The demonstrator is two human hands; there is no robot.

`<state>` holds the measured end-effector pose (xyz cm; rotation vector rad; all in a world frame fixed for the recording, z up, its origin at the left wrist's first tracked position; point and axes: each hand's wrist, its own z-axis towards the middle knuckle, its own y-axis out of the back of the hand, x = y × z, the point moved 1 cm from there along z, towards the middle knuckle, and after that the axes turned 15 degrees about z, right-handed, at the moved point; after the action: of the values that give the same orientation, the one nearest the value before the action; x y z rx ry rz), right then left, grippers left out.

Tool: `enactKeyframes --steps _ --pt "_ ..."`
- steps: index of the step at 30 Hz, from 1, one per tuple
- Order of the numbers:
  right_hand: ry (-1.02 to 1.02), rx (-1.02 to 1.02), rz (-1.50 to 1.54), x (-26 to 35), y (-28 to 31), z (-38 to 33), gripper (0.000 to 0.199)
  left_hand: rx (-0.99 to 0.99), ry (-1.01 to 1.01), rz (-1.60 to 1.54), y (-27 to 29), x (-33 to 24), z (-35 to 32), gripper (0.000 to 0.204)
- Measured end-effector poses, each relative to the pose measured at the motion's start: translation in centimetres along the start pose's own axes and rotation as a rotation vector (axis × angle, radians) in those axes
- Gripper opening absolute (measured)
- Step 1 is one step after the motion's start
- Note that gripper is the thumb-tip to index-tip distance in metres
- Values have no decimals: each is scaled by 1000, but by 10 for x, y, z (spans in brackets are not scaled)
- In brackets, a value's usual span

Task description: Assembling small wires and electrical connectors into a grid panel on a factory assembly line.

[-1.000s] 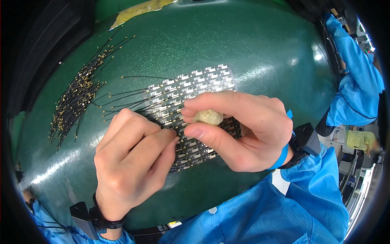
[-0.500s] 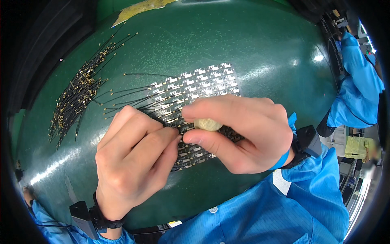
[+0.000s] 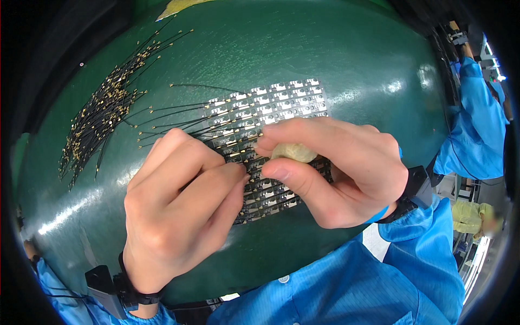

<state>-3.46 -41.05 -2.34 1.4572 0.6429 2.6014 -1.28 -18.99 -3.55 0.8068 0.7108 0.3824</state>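
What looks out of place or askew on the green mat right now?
Nothing stands out. The panel of small grey circuit pieces lies flat on the green mat, thin black gold-tipped wires fan out in a loose pile at left, and the right hand pinches a pale yellowish lump.

- The panel of small circuit boards [image 3: 271,105] lies on the mat [image 3: 352,49], near its middle.
- The left hand [image 3: 179,211] rests on the panel's left near part.
- The right hand [image 3: 336,168] lies over its right near part, just right of the left hand.
- The pale lump [image 3: 293,152] sits between the right hand's fingertips, above the panel.
- Thin wires [image 3: 168,122] run left from the panel.
- The loose bundle of wires [image 3: 103,114] lies on the mat, far left of the panel.
- Another person's sleeve [image 3: 471,124] is beyond the mat's right edge.
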Motion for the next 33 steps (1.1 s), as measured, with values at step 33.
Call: enactKeyframes --steps 33 --pt "-105 -60 212 -17 16 -10 25 -79 374 433 75 93 1 12"
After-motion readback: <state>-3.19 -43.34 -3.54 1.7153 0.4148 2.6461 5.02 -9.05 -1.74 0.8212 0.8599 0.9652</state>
